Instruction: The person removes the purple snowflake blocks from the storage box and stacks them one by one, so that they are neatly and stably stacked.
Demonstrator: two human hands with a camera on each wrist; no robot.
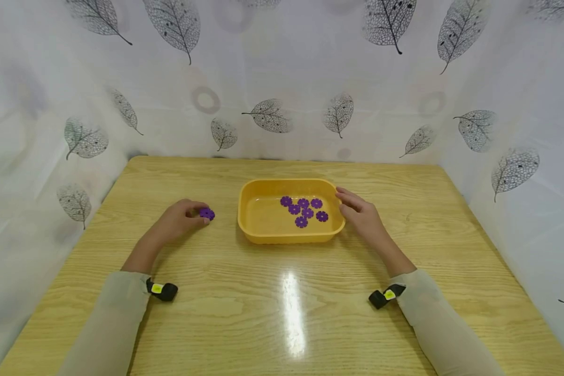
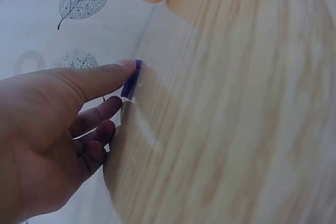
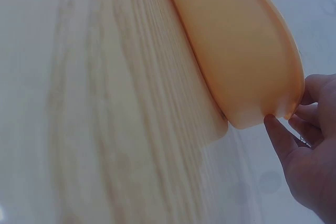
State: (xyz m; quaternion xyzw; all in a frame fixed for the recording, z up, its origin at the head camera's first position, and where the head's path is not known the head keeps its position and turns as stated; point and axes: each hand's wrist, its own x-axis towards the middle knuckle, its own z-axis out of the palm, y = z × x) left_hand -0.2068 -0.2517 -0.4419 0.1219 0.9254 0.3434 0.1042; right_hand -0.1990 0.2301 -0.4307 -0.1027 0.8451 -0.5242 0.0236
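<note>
Left of the frame's centre, the left hand [image 1: 179,218] pinches a purple flower disc [image 1: 208,213], probably light, stiff and best held by its edges, while the right hand [image 1: 366,220] relaxedly touches the yellow tray [image 1: 291,239].

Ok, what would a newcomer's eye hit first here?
The bright yellow tray mid-table, with purple flower-shaped pieces scattered inside. Next, the hands: left hand pinching something purple left of the tray, right hand touching its right end. Behind everything, the white backdrop with dark leaf prints.
</note>
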